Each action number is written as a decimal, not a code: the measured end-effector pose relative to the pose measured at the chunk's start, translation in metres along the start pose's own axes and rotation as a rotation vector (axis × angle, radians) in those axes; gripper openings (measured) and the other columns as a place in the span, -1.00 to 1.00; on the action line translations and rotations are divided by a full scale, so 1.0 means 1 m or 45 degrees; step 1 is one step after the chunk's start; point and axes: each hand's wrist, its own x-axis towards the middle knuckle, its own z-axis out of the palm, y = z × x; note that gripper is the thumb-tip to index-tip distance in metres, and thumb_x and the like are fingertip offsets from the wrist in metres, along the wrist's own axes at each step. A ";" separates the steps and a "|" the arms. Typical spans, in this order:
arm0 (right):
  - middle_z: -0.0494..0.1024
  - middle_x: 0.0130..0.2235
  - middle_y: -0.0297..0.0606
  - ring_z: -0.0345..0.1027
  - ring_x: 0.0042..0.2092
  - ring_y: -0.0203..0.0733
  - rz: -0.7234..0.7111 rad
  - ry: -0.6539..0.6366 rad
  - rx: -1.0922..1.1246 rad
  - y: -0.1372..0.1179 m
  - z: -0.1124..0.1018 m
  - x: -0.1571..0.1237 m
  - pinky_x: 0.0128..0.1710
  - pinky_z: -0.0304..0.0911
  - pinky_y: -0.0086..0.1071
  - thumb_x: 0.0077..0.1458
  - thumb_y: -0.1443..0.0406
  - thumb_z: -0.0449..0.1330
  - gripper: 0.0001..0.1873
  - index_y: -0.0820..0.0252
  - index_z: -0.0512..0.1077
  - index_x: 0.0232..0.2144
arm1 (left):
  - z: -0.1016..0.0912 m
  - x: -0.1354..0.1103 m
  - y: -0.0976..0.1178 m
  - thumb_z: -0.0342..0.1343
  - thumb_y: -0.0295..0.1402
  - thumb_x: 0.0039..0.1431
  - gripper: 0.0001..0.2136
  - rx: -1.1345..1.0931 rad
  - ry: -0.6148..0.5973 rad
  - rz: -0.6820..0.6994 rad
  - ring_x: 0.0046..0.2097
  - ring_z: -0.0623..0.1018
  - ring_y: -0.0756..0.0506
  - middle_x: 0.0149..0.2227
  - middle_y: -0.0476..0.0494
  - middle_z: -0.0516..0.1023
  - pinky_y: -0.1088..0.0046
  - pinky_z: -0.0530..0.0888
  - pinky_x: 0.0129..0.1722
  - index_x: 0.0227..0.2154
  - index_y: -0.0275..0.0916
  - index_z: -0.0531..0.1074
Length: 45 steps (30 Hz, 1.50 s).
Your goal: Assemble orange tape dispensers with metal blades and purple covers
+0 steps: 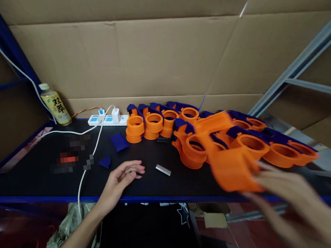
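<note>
My right hand (294,192), blurred by motion, grips an orange plastic part (234,168) with a wide round collar and an upright arm. That part is raised above the front right of the black table, before a group of similar pieces. Among them stands an orange ring part with a dark blue top (191,149). My left hand (127,172) hovers over or rests on the table, fingers loosely bent and holding nothing visible. Just right of its fingertips lies a small silver bar (163,170). Two dark blue pieces, one squarish (119,141) and one smaller (105,162), lie beyond the left hand.
Several orange and blue parts (153,121) line the back of the black table (149,190). A white power strip (122,120) with plugs and a trailing white cable (93,161) sits by the cardboard wall. A yellow-labelled bottle (56,105) stands in the left corner.
</note>
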 end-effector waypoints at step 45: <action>0.58 -0.23 -0.23 0.45 -0.23 -0.23 0.215 -0.543 0.724 -0.057 0.157 0.066 -0.27 0.36 -0.36 0.30 0.26 0.18 -0.81 0.11 0.61 -0.16 | 0.014 0.004 0.012 0.20 -0.05 0.21 -0.62 0.104 0.071 -0.243 -0.62 0.46 0.05 -0.28 -0.24 0.70 0.54 0.38 -0.59 -0.16 -0.30 0.56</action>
